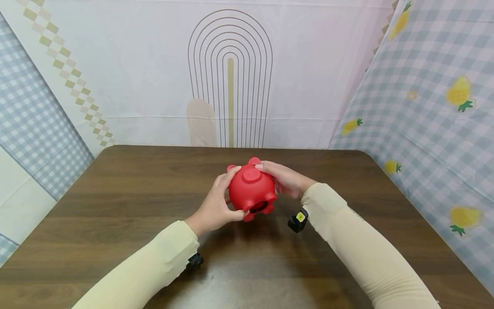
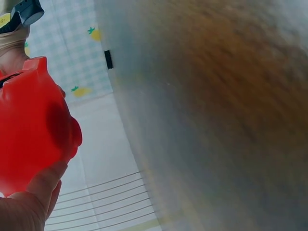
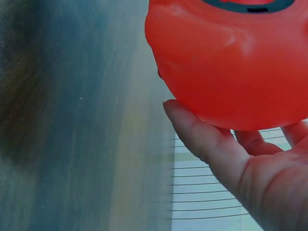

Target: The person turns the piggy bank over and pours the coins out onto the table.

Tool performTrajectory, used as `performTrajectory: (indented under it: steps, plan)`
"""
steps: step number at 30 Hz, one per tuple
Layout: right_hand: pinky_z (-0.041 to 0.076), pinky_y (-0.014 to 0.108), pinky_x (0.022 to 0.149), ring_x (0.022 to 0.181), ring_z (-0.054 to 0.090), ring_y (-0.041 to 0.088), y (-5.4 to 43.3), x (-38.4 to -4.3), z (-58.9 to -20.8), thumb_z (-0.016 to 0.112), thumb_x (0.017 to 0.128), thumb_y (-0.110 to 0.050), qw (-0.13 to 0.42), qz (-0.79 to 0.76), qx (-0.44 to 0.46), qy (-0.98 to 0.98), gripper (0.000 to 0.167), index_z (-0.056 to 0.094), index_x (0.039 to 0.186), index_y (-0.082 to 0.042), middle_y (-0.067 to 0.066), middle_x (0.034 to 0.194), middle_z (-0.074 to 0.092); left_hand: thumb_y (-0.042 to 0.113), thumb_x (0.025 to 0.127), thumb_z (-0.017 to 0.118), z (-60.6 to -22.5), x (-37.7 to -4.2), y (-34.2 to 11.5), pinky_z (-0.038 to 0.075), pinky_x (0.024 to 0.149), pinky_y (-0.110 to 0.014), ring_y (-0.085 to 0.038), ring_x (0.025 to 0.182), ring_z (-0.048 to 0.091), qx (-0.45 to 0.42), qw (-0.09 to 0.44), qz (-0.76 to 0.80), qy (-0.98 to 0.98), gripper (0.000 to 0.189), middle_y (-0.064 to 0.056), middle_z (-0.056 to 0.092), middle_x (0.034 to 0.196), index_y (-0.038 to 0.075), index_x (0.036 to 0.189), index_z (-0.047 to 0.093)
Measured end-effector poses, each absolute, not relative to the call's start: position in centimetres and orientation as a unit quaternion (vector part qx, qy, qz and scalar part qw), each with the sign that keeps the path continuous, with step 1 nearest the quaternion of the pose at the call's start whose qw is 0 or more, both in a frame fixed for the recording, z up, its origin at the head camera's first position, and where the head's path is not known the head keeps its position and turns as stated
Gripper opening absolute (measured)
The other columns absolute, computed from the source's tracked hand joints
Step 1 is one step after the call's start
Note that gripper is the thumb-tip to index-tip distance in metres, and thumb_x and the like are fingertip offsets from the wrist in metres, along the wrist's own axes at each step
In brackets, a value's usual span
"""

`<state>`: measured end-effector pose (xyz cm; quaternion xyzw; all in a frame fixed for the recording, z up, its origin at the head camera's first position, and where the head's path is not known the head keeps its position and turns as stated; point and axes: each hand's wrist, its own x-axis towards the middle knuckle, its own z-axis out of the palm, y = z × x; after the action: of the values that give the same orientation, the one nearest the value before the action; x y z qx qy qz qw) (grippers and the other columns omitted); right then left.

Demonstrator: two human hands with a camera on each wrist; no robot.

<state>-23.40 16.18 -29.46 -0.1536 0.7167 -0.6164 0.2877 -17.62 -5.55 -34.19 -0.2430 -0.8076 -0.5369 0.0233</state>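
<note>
A round red piggy bank (image 1: 251, 189) is held between both hands above the wooden table. It is tilted, its flat snout (image 1: 251, 175) facing up toward the head camera and its stubby feet pointing toward the person. A dark ring (image 3: 250, 6) shows on its underside between the feet. The left hand (image 1: 216, 204) grips the left side, thumb by a foot and fingers up near an ear. On the other side the right hand (image 1: 285, 178) holds the bank, with fingertips beside the upper ear. In the right wrist view its thumb and fingers curve against the red shell.
The brown wooden table (image 1: 154, 184) spreads under the hands. A white cloth with arch lines (image 1: 308, 77) hangs behind it, and a checked cloth with pineapples (image 1: 432, 128) hangs at the right. Black wrist cameras (image 1: 298, 220) hang below the sleeves.
</note>
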Motion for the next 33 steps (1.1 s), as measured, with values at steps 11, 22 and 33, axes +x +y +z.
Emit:
performTrajectory:
  steps: [11,22,33]
  plan:
    - [0.057,0.030,0.078,0.094,0.064,0.017,16.0,-23.0,-30.1,0.046,0.094,-0.033,0.238,-0.636,-0.135,0.721,0.056,0.037,0.142,-0.005,0.013,0.125,0.054,0.007,0.069,0.082,-34.4,-17.9,-5.7,0.054,0.090,-0.042,-0.026,0.124,0.042,-0.252,0.018,-0.531,-0.809,0.097,-0.007,0.036,0.138,0.030,0.148,0.031]
    - [0.056,0.034,0.084,0.104,0.060,0.023,16.1,-22.7,-31.0,0.051,0.092,-0.032,0.216,-0.636,-0.120,0.731,0.060,0.034,0.145,-0.008,0.016,0.134,0.049,0.000,0.072,0.079,-34.4,-17.8,-5.8,0.053,0.091,-0.044,-0.030,0.128,0.038,-0.271,0.006,-0.528,-0.805,0.098,-0.013,0.032,0.143,0.025,0.151,0.028]
    - [0.056,0.031,0.080,0.100,0.061,0.020,16.1,-22.4,-31.9,0.048,0.093,-0.030,0.163,-0.671,-0.126,0.713,0.054,0.038,0.139,-0.004,0.014,0.127,0.052,-0.003,0.074,0.077,-34.0,-18.1,-5.9,0.052,0.091,-0.047,-0.032,0.131,0.036,-0.260,0.004,-0.533,-0.806,0.092,-0.015,0.031,0.144,0.020,0.151,0.031]
